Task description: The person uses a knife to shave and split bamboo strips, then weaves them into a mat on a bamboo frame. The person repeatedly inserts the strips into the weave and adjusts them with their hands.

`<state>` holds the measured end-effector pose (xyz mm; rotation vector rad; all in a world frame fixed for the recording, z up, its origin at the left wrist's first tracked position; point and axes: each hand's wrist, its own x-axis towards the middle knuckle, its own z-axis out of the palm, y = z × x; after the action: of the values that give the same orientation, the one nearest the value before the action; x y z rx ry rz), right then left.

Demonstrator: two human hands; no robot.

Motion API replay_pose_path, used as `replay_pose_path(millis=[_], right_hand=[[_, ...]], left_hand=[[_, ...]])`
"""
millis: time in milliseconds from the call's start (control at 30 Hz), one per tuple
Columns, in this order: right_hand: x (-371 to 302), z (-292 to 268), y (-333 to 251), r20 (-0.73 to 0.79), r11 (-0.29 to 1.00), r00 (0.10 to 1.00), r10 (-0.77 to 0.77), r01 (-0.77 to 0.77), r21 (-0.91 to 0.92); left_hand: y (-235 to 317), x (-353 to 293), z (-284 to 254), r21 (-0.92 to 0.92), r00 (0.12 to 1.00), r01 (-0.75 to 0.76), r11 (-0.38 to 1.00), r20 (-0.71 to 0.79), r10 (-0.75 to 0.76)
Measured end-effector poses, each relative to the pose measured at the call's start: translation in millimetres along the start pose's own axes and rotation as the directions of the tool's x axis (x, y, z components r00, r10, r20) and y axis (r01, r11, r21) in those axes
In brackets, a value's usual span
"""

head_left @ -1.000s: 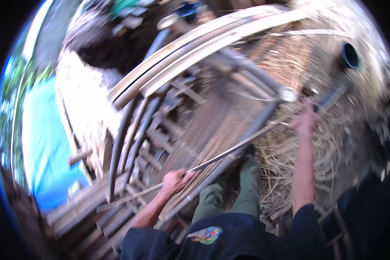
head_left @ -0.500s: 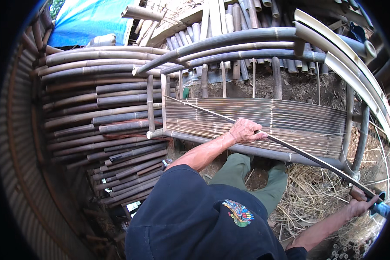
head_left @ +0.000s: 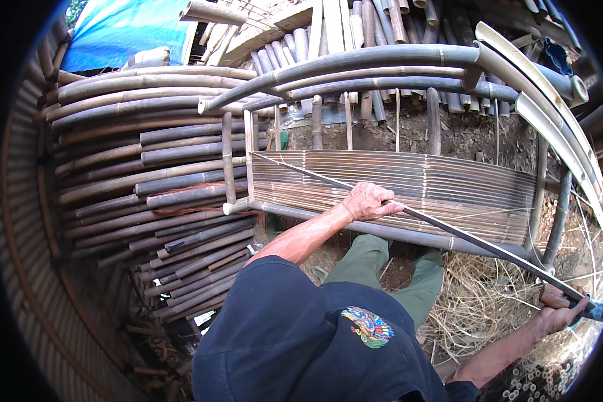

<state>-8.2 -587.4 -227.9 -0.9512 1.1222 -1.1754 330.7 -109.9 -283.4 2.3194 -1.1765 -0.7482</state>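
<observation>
A long, thin, dark bamboo strip slants across my front, from the far left of a slatted bamboo bench to the lower right. My left hand is closed around it over the bench's front side. At the strip's near right end is my right hand, its fingers closed about that end. Against these fingers sits a short brown wooden piece; whether it is a tool's handle I cannot tell. Something blue-green shows just beyond, partly cut off by the dark rim. Beneath the strip lie the bench slats.
Bamboo poles are stacked at the left beside a corrugated wall. A thick bamboo rail runs behind the slats. Split bamboo curves down the right. Pale shavings cover ground by my legs. Cut poles and a blue tarp lie farther back.
My left hand sits slightly farther left, still closed on the strip. The right hand keeps its hold at the strip's end, and the blue-green thing there has shifted a little. The view has moved slightly.
</observation>
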Motion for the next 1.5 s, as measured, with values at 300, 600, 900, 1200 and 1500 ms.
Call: replay_pose_path(millis=[300,600,900,1200,1500], right_hand=[[-16.7,25.8,-25.6,-0.054,1.0,0.998,0.028,-0.028,-0.008],[-5.2,23.1,-12.8,-0.027,0.997,0.998,0.065,-0.064,0.051],[5.0,30.4,-18.7,-0.101,0.998,0.994,0.049,-0.052,-0.035],[7.5,54.2,-30.4,-0.176,0.992,0.984,0.008,-0.03,-0.124],[-51.1,99.6,-2.3,-0.17,0.993,0.982,0.081,-0.094,-0.072]], left_hand=[[-8.0,6.1,-6.1,-0.022,0.999,-0.044,0.999,-0.027,0.043],[-8.8,-5.0,-27.9,0.038,1.0,-0.019,0.999,-0.018,0.019],[-4.4,-3.3,-39.9,-0.007,1.0,-0.026,1.0,-0.014,0.026],[1.6,-0.6,-59.1,-0.004,0.996,0.008,1.0,0.085,-0.008],[-63.2,27.8,-31.4,-0.006,0.994,-0.055,0.998,0.091,0.056]])
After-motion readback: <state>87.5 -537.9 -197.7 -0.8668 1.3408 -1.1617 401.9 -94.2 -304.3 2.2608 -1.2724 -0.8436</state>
